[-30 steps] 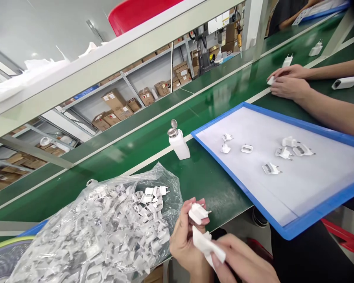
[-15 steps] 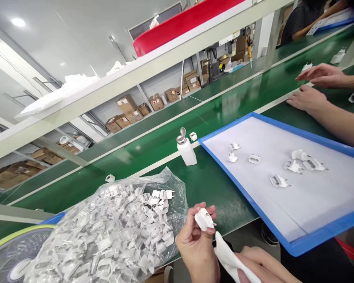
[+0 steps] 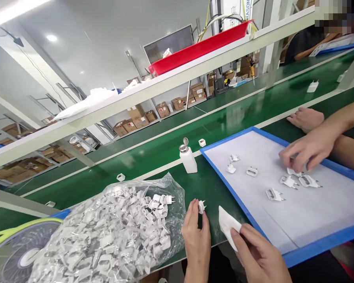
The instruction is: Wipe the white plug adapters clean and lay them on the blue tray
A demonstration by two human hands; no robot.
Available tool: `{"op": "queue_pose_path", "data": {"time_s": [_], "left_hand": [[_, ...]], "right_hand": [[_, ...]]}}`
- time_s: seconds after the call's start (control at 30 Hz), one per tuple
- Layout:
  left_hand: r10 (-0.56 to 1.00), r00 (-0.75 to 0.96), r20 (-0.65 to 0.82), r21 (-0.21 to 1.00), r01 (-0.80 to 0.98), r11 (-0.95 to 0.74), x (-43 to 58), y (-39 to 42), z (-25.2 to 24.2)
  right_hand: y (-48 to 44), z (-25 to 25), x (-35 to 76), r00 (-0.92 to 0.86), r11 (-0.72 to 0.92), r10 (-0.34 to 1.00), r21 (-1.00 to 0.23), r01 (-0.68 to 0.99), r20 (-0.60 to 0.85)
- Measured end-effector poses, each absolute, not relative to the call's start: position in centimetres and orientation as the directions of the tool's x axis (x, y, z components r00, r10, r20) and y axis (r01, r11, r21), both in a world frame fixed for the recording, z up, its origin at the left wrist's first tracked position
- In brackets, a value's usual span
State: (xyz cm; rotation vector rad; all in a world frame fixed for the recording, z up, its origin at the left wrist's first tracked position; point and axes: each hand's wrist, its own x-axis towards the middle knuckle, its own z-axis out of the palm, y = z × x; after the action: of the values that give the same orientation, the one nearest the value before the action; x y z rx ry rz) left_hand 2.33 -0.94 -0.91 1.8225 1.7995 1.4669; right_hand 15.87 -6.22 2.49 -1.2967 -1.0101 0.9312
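My left hand point(image 3: 197, 236) is closed on a small white two-pin plug housing point(image 3: 201, 206), held just above the green bench near its front edge. Its pins point right. In my right hand point(image 3: 258, 251), a folded white cloth point(image 3: 228, 226) is pinched between thumb and fingers, apart from the plug housing. Left of my hands lies a clear plastic bag point(image 3: 177, 192) full of similar white plug parts point(image 3: 115, 232). A white pump bottle point(image 3: 189, 160) with its metal lid flipped up stands behind my left hand.
To the right lies a blue-edged white tray point(image 3: 271, 220) with several plug housings point(image 3: 274, 194). A co-worker's hand point(image 3: 306, 149) reaches over its far side. A fan point(image 3: 26, 251) stands at left. The green conveyor belt point(image 3: 153, 157) carries a few white parts, below a shelf rail point(image 3: 194, 72).
My left hand has turned over and shifted slightly back with the plug housing. The cloth has risen, its folded end now upright. The co-worker's hand has come from the belt to the tray.
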Motion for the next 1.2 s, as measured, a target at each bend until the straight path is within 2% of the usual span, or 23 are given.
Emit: {"op": "queue_pose_path", "data": {"time_s": [0.07,0.13,0.2,0.3,0.4,0.5,0.63,0.73,0.87,0.93,1.07,1.2], "left_hand": [[0.85,-0.161,0.502,0.644,0.725,-0.243,2.2,-0.6,-1.7],[0.897,-0.113,0.428,0.612,0.766,-0.195,2.0,-0.4,-2.0],[0.944,-0.082,0.32,0.599,0.789,-0.134,1.9,-0.4,-1.7],[0.981,-0.076,0.18,0.618,0.785,-0.052,1.8,-0.6,-0.7],[0.991,-0.09,0.099,0.665,0.747,0.002,2.0,-0.9,0.2],[0.992,-0.098,0.081,0.689,0.725,0.015,2.1,-1.2,0.4],[0.989,-0.106,0.107,0.705,0.709,0.0,2.0,-1.4,-0.1],[0.987,-0.098,0.129,0.725,0.688,-0.026,1.9,-1.4,-0.7],[0.98,-0.113,0.162,0.754,0.655,-0.049,2.0,-1.5,-1.0],[0.981,-0.128,0.149,0.769,0.639,-0.033,2.1,-1.6,-0.8],[0.98,-0.143,0.136,0.816,0.577,-0.03,2.2,-2.0,-0.2],[0.978,-0.168,0.121,0.854,0.52,-0.016,2.2,-2.3,-0.4]], "right_hand": [[-5.3,1.8,16.1,0.269,0.064,0.96,-0.996,0.068,0.08],[-4.6,1.1,16.1,0.24,0.059,0.967,-0.993,0.098,0.082],[-4.1,0.7,16.0,0.231,0.016,0.973,-0.998,0.062,0.03],[-3.5,0.9,16.0,0.164,-0.097,0.98,-0.991,-0.089,-0.111],[-2.7,2.0,16.5,0.076,-0.187,0.975,-0.959,-0.212,-0.207],[-1.7,3.6,17.3,0.097,-0.19,0.973,-0.962,-0.197,-0.212],[0.7,5.9,18.4,0.121,-0.015,0.993,-0.997,0.075,-0.006],[4.1,7.7,18.8,0.101,0.147,0.978,-0.949,0.28,0.181],[10.4,10.1,17.7,0.064,0.342,0.904,-0.803,0.488,0.423],[13.4,11.2,16.6,-0.043,0.447,0.852,-0.682,0.579,0.522],[17.2,12.5,14.9,-0.323,0.587,0.778,-0.442,0.678,0.539],[18.8,12.3,14.6,-0.438,0.614,0.761,-0.311,0.726,0.479]]}}
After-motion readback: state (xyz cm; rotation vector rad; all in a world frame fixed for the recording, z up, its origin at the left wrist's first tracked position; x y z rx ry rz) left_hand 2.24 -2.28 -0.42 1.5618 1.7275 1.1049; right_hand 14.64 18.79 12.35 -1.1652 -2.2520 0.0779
